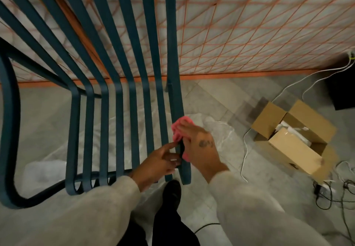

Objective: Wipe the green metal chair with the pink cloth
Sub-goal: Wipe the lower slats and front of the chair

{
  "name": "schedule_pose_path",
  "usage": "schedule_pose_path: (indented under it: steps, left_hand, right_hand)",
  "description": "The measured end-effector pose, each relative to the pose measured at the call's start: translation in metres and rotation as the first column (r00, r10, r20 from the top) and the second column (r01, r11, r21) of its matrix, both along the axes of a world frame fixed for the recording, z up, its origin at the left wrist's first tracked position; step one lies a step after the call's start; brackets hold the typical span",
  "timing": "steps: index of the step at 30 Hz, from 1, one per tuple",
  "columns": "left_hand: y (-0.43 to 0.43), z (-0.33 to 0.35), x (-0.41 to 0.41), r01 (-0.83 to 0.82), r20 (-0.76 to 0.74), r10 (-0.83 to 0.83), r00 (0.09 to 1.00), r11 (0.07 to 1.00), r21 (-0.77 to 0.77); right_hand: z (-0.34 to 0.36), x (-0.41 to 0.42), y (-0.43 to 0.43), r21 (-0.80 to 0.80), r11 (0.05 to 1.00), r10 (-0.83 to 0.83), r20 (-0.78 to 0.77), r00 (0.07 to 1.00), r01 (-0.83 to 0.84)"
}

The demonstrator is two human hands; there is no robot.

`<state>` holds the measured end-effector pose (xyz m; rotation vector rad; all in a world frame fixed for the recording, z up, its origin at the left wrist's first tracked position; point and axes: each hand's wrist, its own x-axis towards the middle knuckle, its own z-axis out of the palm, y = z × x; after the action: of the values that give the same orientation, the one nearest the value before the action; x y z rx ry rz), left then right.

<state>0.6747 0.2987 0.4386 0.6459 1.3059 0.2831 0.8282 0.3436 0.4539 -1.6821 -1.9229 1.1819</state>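
Floor (221, 95) lies open beside chair's edge slat (172, 63) (pink cloth (177, 128) against it).

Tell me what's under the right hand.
The pink cloth, held against the green chair's rightmost slat. The right hand covers most of the cloth and the slat beneath it.

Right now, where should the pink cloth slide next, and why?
Probably up the outermost right slat, away from the body. The right hand holds the pink cloth low on that slat, the left hand touches its near end, and a long stretch lies ahead.
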Motion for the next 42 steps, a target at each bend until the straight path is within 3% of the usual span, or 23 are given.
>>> schedule_pose_path:
  steps: [2, 5, 10, 13, 16, 18, 20, 24, 29, 33, 38, 42]
  left_hand:
    - [-0.001, -0.004, -0.002, -0.009, 0.015, 0.009, 1.000, 1.000, -0.025]
    - [-0.002, -0.003, -0.003, 0.062, 0.018, -0.062, 0.998, 0.998, 0.009]
    - [0.008, 0.009, 0.000, 0.136, -0.016, -0.135, 0.991, 0.988, 0.078]
    - [0.007, 0.015, 0.001, 0.191, -0.052, -0.186, 0.981, 0.975, 0.117]
    - [0.001, 0.016, 0.002, 0.204, -0.076, -0.195, 0.978, 0.971, 0.128]
    - [-0.001, 0.015, 0.002, 0.183, -0.082, -0.174, 0.981, 0.976, 0.117]
    - [-0.003, 0.012, 0.002, 0.156, -0.055, -0.152, 0.987, 0.984, 0.085]
    - [-0.003, 0.009, 0.003, 0.097, -0.018, -0.096, 0.995, 0.995, 0.020]
    - [0.001, 0.014, 0.004, 0.192, -0.053, -0.189, 0.981, 0.979, 0.071]
    - [0.000, 0.014, 0.006, 0.197, -0.068, -0.191, 0.979, 0.977, 0.087]
    - [-0.005, 0.009, 0.005, 0.176, -0.085, -0.167, 0.982, 0.979, 0.099]
    - [-0.008, 0.006, 0.003, 0.151, -0.073, -0.146, 0.987, 0.987, 0.060]
  right_hand:
    - [-0.004, -0.007, 0.033, -0.009, 0.995, 0.096, 0.015, 0.995, -0.096]
    - [-0.010, -0.012, 0.052, -0.029, 1.000, -0.006, -0.071, 0.997, 0.004]
    - [-0.010, 0.001, -0.016, 0.115, 0.993, -0.024, -0.037, 0.999, 0.028]
    - [-0.013, 0.017, -0.067, 0.001, 0.998, -0.070, 0.022, 0.997, 0.070]
    - [-0.012, 0.016, -0.067, 0.019, 0.990, -0.142, -0.011, 0.990, 0.142]
    - [-0.004, 0.008, -0.041, 0.070, 0.994, -0.074, -0.070, 0.995, 0.079]
    - [-0.008, 0.002, -0.008, 0.105, 0.994, -0.007, -0.016, 1.000, 0.008]
    - [-0.023, -0.004, 0.040, -0.013, 0.998, -0.065, 0.028, 0.997, 0.065]
    - [-0.009, 0.010, -0.006, -0.006, 1.000, 0.022, 0.026, 0.999, -0.022]
    - [-0.003, 0.023, -0.064, -0.116, 0.993, 0.016, 0.022, 1.000, -0.013]
    - [-0.006, 0.015, -0.025, -0.034, 0.983, 0.185, 0.109, 0.977, -0.183]
    - [-0.004, 0.001, 0.016, -0.077, 0.995, 0.074, 0.126, 0.989, -0.064]
